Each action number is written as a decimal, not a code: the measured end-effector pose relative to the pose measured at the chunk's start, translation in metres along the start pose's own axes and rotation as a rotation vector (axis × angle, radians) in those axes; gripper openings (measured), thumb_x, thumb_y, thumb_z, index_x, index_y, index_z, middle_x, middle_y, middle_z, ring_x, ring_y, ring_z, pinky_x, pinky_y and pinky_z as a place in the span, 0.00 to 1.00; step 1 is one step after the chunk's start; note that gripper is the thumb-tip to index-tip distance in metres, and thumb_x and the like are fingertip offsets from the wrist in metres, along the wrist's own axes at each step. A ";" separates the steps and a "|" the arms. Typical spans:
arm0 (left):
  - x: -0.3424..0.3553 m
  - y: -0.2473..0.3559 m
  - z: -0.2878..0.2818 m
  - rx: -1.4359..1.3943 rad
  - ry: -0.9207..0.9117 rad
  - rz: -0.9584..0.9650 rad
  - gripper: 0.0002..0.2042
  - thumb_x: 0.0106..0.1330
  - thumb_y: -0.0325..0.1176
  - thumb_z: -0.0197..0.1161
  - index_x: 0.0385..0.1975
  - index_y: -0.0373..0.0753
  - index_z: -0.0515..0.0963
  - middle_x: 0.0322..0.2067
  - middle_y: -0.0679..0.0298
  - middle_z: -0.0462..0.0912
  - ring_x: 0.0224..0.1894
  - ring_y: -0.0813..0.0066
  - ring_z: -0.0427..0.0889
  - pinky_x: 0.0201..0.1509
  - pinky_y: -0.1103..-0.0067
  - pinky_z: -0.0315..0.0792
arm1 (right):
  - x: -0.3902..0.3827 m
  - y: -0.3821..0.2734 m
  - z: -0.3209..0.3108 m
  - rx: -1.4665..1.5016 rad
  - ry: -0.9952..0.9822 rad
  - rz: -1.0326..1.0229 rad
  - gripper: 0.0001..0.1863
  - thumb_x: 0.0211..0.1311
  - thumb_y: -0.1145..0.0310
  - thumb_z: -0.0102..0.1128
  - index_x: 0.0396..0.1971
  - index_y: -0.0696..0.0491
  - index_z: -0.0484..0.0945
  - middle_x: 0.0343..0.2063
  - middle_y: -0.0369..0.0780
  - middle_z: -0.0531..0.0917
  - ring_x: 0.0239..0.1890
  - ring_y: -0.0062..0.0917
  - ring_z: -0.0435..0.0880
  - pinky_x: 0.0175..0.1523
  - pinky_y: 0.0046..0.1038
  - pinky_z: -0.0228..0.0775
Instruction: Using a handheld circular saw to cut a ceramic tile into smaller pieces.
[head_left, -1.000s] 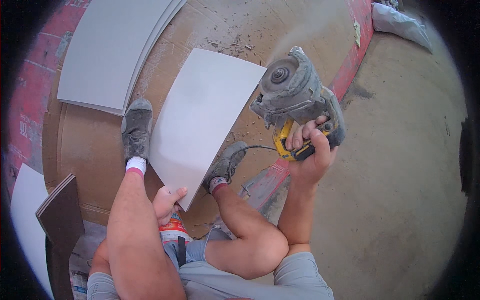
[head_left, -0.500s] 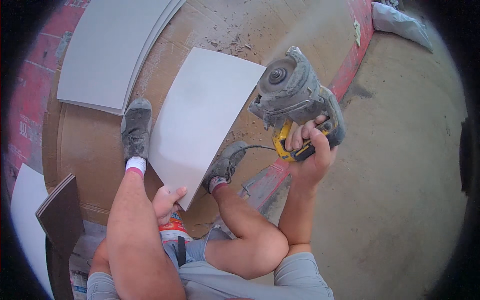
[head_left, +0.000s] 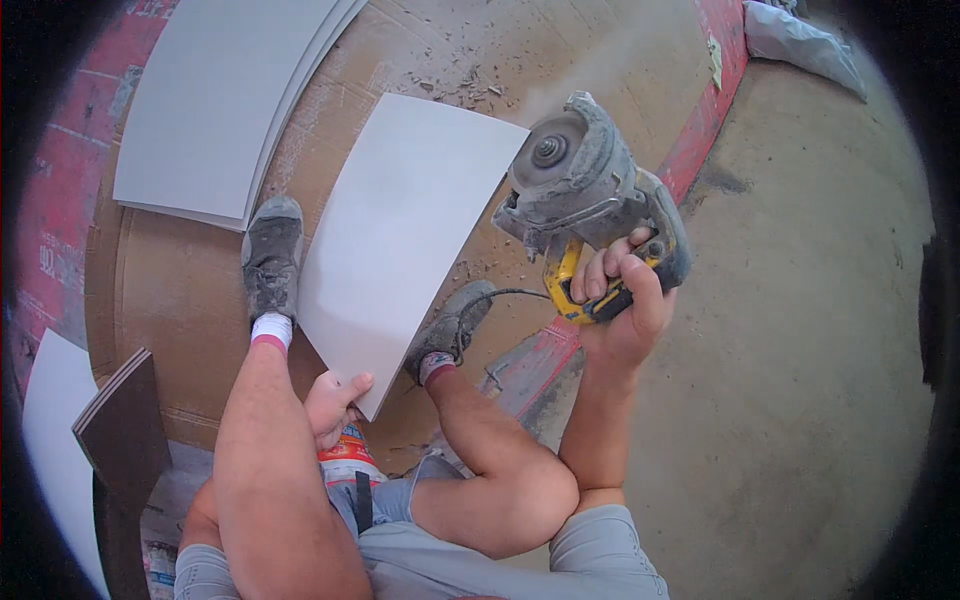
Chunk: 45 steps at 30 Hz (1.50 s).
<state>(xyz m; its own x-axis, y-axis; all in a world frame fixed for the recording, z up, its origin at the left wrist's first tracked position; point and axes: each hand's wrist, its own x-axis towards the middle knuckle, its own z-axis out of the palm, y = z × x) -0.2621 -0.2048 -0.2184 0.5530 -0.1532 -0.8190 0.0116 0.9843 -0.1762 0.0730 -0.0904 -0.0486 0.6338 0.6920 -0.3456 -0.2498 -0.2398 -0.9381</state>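
My left hand (head_left: 334, 404) grips the near corner of a white tile (head_left: 405, 215), thumb on its top face and fingers underneath. The tile is tilted between my two shoes, its far end raised off the cardboard. In my right hand (head_left: 630, 300) is a dusty circular saw (head_left: 590, 190) with a yellow and black handle, its fingers wrapped round the grip. The saw's round blade (head_left: 548, 152) meets the tile's far right corner, and pale dust streams away beyond it. A black cord runs from the handle toward my right shoe.
Cardboard (head_left: 190, 330) strewn with chips lies under my feet. A stack of white tiles (head_left: 225, 90) is at the far left, and dark-backed tiles (head_left: 125, 420) lean at the near left. Under me is a white-and-red bucket (head_left: 348, 455). A pale sack (head_left: 800, 45) lies far right.
The saw has shifted very slightly left along the tile's right edge. Both hands keep their holds, and the tile has barely moved.
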 end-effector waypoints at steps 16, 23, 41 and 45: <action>0.000 -0.007 -0.004 -0.023 -0.009 0.028 0.24 0.72 0.41 0.66 0.60 0.32 0.72 0.51 0.56 0.82 0.51 0.63 0.83 0.52 0.64 0.81 | -0.006 -0.002 -0.002 0.023 -0.022 0.028 0.16 0.62 0.73 0.54 0.50 0.55 0.70 0.26 0.37 0.72 0.21 0.22 0.72 0.26 0.30 0.69; -0.005 -0.005 -0.008 0.025 -0.007 0.005 0.24 0.73 0.40 0.64 0.63 0.34 0.70 0.55 0.56 0.81 0.56 0.60 0.82 0.60 0.59 0.77 | -0.008 0.002 -0.003 0.036 -0.038 0.040 0.16 0.62 0.74 0.53 0.50 0.55 0.70 0.26 0.37 0.72 0.21 0.22 0.72 0.26 0.30 0.69; 0.002 -0.009 -0.010 -0.033 0.000 0.026 0.23 0.72 0.40 0.66 0.59 0.31 0.72 0.51 0.55 0.82 0.51 0.62 0.83 0.51 0.64 0.80 | -0.009 0.006 -0.006 0.074 -0.035 0.062 0.15 0.60 0.76 0.54 0.49 0.55 0.71 0.25 0.38 0.74 0.20 0.24 0.73 0.26 0.33 0.70; 0.007 -0.013 -0.018 -0.029 -0.032 0.018 0.23 0.72 0.40 0.66 0.59 0.31 0.72 0.51 0.56 0.82 0.51 0.63 0.83 0.50 0.64 0.80 | -0.011 0.008 -0.006 0.068 -0.039 0.064 0.15 0.61 0.76 0.53 0.49 0.55 0.71 0.24 0.38 0.74 0.20 0.24 0.73 0.26 0.33 0.70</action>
<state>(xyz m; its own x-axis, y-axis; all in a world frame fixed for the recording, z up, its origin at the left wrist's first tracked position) -0.2731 -0.2202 -0.2317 0.5794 -0.1324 -0.8042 -0.0223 0.9838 -0.1780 0.0685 -0.1037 -0.0523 0.5864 0.7028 -0.4028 -0.3388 -0.2389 -0.9100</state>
